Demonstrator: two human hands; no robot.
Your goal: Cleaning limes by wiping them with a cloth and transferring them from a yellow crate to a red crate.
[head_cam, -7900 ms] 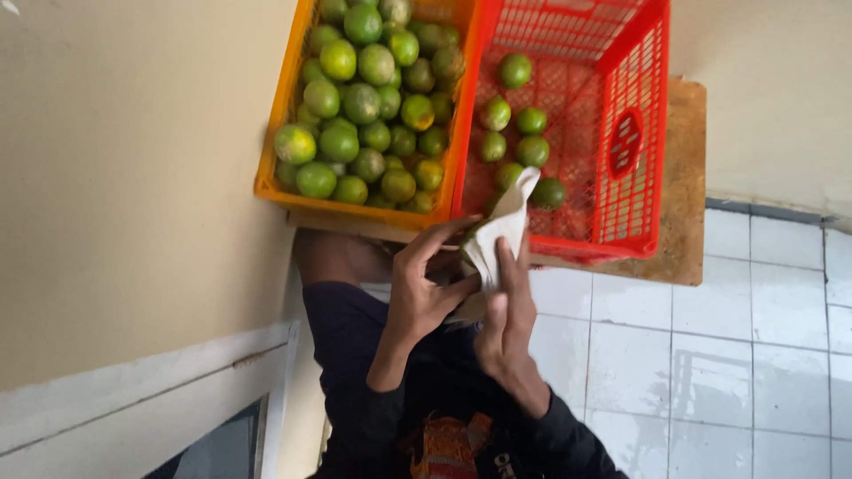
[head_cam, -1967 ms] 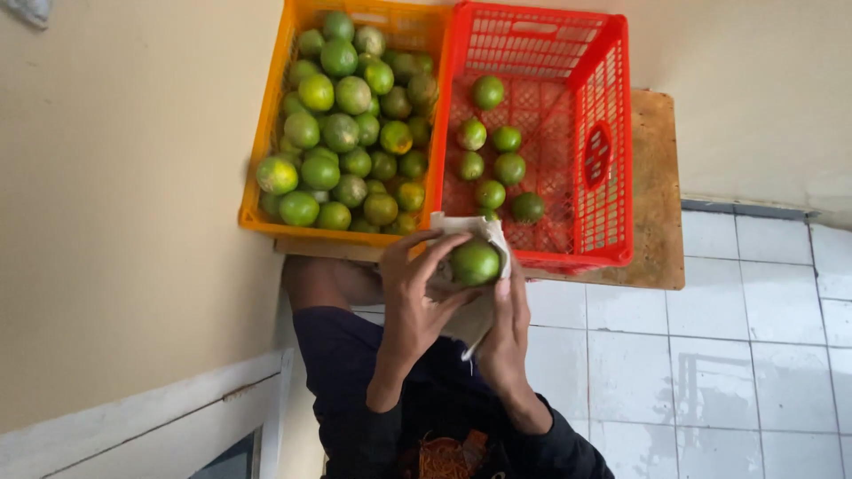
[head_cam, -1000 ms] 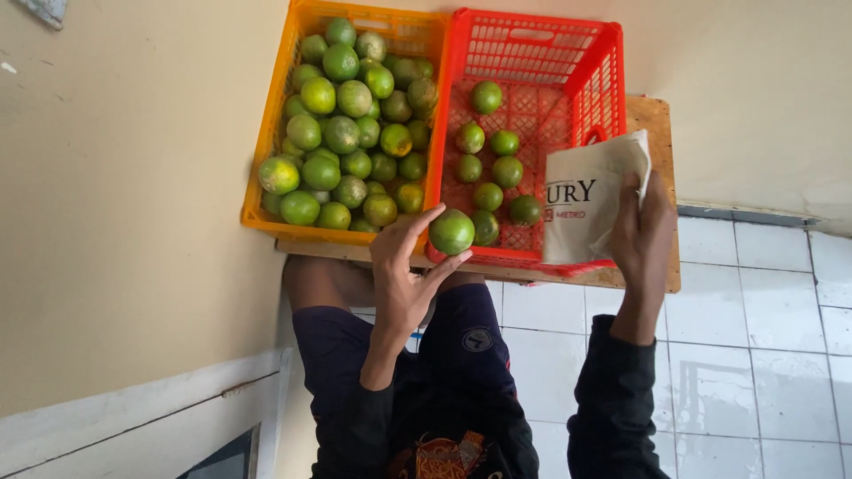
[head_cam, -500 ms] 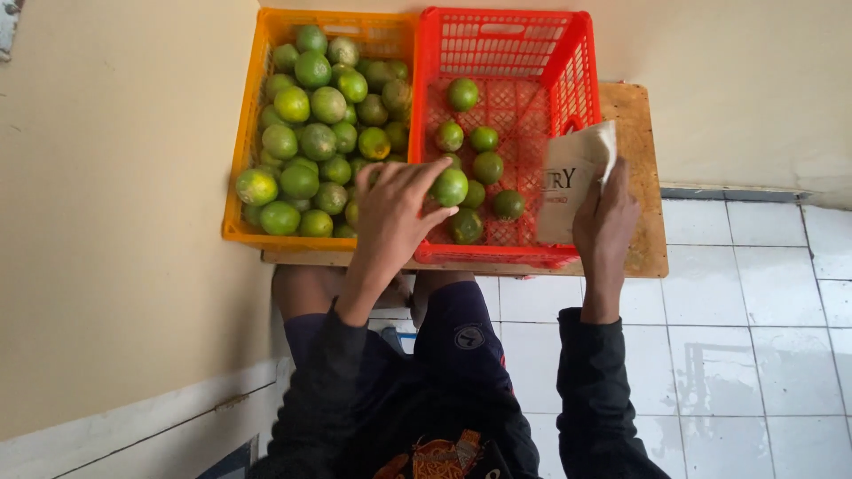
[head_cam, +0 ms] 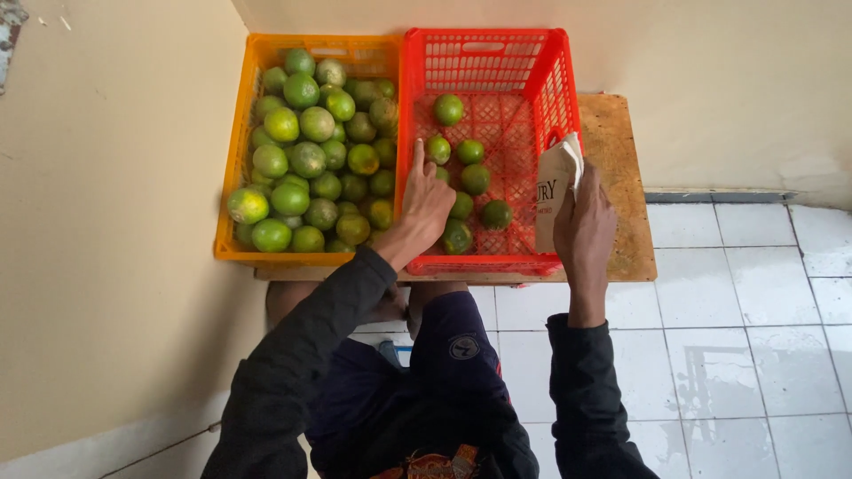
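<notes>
Left hand (head_cam: 424,202) is held open, flat over limes (head_cam: 460,236) in red crate (head_cam: 486,44), near-left part. Right hand (head_cam: 584,222) is clamped on cloth (head_cam: 555,186) at crate's right wall.

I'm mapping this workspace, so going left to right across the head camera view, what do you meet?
Beige wall → orange crate full of green citrus fruit → left hand → red crate holding a few green fruits → right hand gripping a white cloth → wooden board → white floor tiles.
</notes>
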